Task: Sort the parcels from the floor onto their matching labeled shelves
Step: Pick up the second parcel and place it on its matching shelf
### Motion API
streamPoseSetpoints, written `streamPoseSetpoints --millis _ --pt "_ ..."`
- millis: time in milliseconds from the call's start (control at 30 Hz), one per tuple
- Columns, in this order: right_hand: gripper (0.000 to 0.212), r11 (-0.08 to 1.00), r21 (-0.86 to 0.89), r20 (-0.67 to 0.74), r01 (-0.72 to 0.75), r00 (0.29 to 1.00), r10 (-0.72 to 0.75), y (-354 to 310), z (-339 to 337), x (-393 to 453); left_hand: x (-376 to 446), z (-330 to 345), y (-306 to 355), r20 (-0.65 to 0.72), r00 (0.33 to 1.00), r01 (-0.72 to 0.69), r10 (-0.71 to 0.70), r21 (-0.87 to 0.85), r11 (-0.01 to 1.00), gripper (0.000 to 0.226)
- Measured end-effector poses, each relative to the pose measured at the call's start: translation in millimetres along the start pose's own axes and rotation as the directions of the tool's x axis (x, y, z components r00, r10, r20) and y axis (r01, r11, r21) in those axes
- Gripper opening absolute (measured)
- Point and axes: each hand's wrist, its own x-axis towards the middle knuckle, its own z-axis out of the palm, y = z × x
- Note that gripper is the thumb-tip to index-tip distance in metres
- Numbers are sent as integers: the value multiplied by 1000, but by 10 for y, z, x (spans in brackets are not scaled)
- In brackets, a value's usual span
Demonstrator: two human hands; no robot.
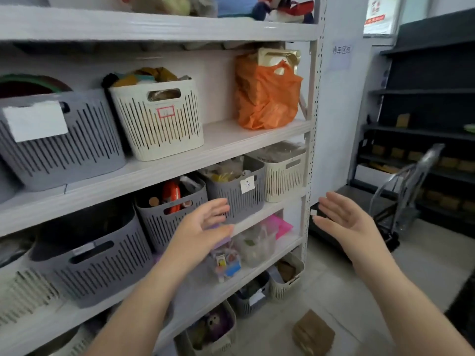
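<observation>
A brown cardboard parcel [313,332] lies on the tiled floor at the bottom right, below my hands. My left hand [203,227] is open with fingers spread, held in front of the grey baskets on the white shelf unit [231,140]. My right hand [344,217] is also open, palm turned inward, level with the shelf's right post. Both hands are empty and face each other about a parcel's width apart. A grey basket with a white label [237,194] sits just beyond my left fingertips. A cream basket with a red-framed label [159,119] stands one shelf higher.
An orange plastic bag [266,96] sits on the upper shelf at the right. A large grey basket [95,258] stands at the left. Clear bags of small goods [254,242] lie on a lower shelf. A folded trolley [406,191] and dark shelving [431,104] stand to the right.
</observation>
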Motion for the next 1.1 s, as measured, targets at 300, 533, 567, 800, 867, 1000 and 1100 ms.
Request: streamPoseSetpoints --millis 300,533,567,800,867,1000,1100 --pt "69 998 -44 -66 -40 997 37 187 468 320 588 -302 -351 54 998 40 -39 -26 999 52" --pt "69 995 -76 -44 -60 997 56 237 459 663 858 -250 -541 71 995 77 -74 -40 996 51" --pt "69 994 -84 -45 -63 997 60 254 452 708 889 -237 -560 71 995 76 -73 -43 996 51" --pt "69 992 -100 -58 -71 996 65 438 490 893 1142 -228 -701 89 995 57 -52 -54 997 48" --pt "69 992 -100 -69 -76 995 70 493 504 923 1195 -204 -740 101 994 58 -52 -58 997 47" --pt "62 990 -95 -95 -102 991 93 583 488 1004 1347 -140 -816 137 989 57 -50 -45 997 50" --pt "63 988 -87 -126 -130 985 118 632 449 1080 1532 -81 -843 152 987 55 -47 -47 997 51"
